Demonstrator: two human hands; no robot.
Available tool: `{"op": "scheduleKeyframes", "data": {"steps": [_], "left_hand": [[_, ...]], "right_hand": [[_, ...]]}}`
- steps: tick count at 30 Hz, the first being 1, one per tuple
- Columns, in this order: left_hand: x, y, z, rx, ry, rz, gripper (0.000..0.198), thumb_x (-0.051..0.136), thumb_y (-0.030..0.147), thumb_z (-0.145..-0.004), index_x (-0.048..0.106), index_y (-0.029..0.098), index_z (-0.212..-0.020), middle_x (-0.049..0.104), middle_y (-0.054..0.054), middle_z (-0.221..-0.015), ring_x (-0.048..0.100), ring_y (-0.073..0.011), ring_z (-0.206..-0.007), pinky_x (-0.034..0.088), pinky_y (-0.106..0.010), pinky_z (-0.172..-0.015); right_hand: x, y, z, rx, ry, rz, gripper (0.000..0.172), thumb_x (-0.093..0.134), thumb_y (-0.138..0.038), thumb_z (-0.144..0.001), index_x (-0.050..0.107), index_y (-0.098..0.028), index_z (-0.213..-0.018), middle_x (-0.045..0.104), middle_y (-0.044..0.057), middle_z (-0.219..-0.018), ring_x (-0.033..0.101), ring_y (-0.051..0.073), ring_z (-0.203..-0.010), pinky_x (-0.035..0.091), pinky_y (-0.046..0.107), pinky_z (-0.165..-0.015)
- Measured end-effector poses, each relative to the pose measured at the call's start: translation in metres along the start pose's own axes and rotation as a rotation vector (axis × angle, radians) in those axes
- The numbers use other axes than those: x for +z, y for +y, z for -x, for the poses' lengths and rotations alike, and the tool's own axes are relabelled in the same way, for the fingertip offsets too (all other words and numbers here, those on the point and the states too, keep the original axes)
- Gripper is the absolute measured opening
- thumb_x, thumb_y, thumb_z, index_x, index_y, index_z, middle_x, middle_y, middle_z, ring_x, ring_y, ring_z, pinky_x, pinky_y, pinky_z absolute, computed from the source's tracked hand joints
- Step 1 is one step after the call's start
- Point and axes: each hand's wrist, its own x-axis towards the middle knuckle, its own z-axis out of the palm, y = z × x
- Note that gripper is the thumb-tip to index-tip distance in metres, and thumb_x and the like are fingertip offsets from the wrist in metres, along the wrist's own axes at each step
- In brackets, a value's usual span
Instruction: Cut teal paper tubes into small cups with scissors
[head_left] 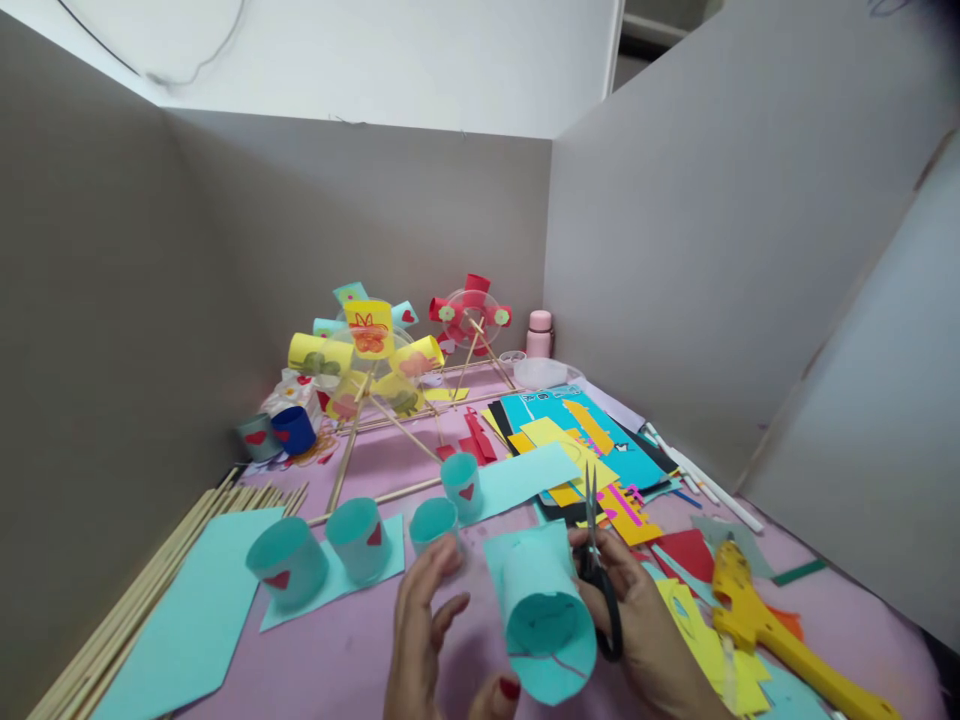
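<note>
Paper in blue-green, rolled into a tube (538, 580), sits at the near middle, just above the pink bench (337, 665) or on it; I can't tell which. The right hand (641, 625) is closed around black scissors (592, 575), with the blades pointing up and away, and its fingers seem to touch the tube's right side too. The left hand (427, 620) holds nothing, its fingers spread apart, just left of the tube; I can't tell if the thumb touches it. A thin line shows inside the tube, and no red heart shows on it, so this one looks only partly made. Four small cups (358, 540) of the same color stand to the left and just behind, and they look nearly done. Three show a red heart; the other shows none from here. Farther back, a yellow wheel (371, 335) and a red wheel (474, 312) stand on sticks with rolled paper around them, and both look finished. A yellow glue gun (742, 615) lies at the near right.
</note>
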Motion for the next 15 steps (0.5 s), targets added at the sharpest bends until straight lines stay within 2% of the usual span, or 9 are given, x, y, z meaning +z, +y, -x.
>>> {"op": "scheduleKeyframes", "data": {"steps": [3,6,8,11,13,15], "left_hand": [[0.008,-0.004,-0.002,-0.313,-0.083,0.312,0.091,0.071,0.073,-0.056,0.04,0.034,-0.133,0.039,-0.008,-0.147,0.033,-0.034,-0.136,0.039,-0.039,-0.101],[0.013,-0.004,-0.005,-0.494,-0.125,0.481,0.123,0.078,0.073,-0.042,0.025,0.023,-0.141,0.039,-0.019,-0.147,0.029,-0.0391,-0.138,0.036,-0.045,-0.105],[0.012,-0.001,-0.006,-0.556,-0.122,0.466,0.129,0.079,0.072,-0.042,0.021,0.018,-0.144,0.035,-0.021,-0.149,0.014,-0.0383,-0.143,0.031,-0.045,-0.109],[0.007,0.004,-0.009,-0.604,-0.114,0.386,0.126,0.08,0.071,-0.041,0.029,0.017,-0.143,0.035,-0.019,-0.15,-0.005,-0.0348,-0.144,0.024,-0.045,-0.112],[0.004,0.007,-0.011,-0.621,-0.112,0.413,0.126,0.081,0.069,-0.041,0.028,0.018,-0.144,0.04,-0.019,-0.147,-0.003,-0.0348,-0.144,0.023,-0.045,-0.113],[0.003,0.01,-0.014,-0.619,-0.109,0.485,0.129,0.083,0.066,-0.043,0.02,0.019,-0.147,0.046,-0.019,-0.143,0.006,-0.0355,-0.144,0.027,-0.045,-0.111]], "right_hand": [[0.003,0.0,0.003,0.02,-0.005,-0.004,0.04,0.087,-0.028,-0.058,0.066,-0.027,-0.092,0.059,-0.007,-0.069,0.051,0.011,-0.064,0.04,0.019,-0.057],[0.007,0.0,0.007,0.042,-0.019,-0.004,0.039,0.087,-0.029,-0.058,0.066,-0.027,-0.091,0.06,-0.007,-0.068,0.052,0.01,-0.063,0.04,0.019,-0.058],[0.009,0.001,0.009,0.047,-0.035,0.001,0.038,0.088,-0.031,-0.058,0.067,-0.027,-0.09,0.06,-0.007,-0.067,0.052,0.01,-0.062,0.04,0.019,-0.058],[0.01,0.001,0.01,0.03,-0.05,0.028,0.038,0.087,-0.037,-0.058,0.067,-0.026,-0.089,0.06,-0.006,-0.067,0.052,0.01,-0.062,0.041,0.019,-0.059],[0.01,0.0,0.01,0.001,-0.047,0.052,0.036,0.085,-0.04,-0.062,0.068,-0.027,-0.091,0.062,-0.004,-0.072,0.054,0.011,-0.065,0.042,0.019,-0.06],[0.008,-0.003,0.011,-0.044,-0.044,0.11,0.032,0.081,-0.04,-0.066,0.068,-0.029,-0.093,0.064,-0.002,-0.078,0.056,0.013,-0.071,0.042,0.019,-0.06]]}}
